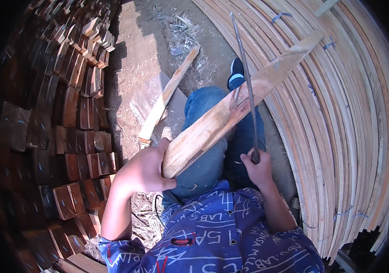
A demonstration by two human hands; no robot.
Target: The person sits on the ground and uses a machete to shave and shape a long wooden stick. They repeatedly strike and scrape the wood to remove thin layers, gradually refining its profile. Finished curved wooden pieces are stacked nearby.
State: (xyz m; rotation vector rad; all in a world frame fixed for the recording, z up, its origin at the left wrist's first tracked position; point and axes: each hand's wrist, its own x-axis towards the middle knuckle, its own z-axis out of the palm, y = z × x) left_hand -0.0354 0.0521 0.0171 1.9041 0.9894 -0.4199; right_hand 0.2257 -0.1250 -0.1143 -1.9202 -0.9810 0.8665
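Note:
A long pale wooden plank (203,129) slants from my lap up to the right, its far end reaching over the stacked strips. My left hand (143,168) is closed on the plank's near end. Midway along, the plank has a rough, splintered patch. In my right hand (257,168) is a long, narrow, dark metal tool (248,77), gripped at its lower end and pointing away from me. The tool crosses over the plank beside the rough patch. Whether it is a rod or a blade seen edge-on, I cannot tell.
Stacked dark timber ends (76,159) rise along the left. Bundles of long pale wood strips (340,136), tied with blue bands, fill the right. A shorter wood piece (169,95) lies on the dirt ground ahead, near shavings (183,34). My bent legs (199,154) are under the plank.

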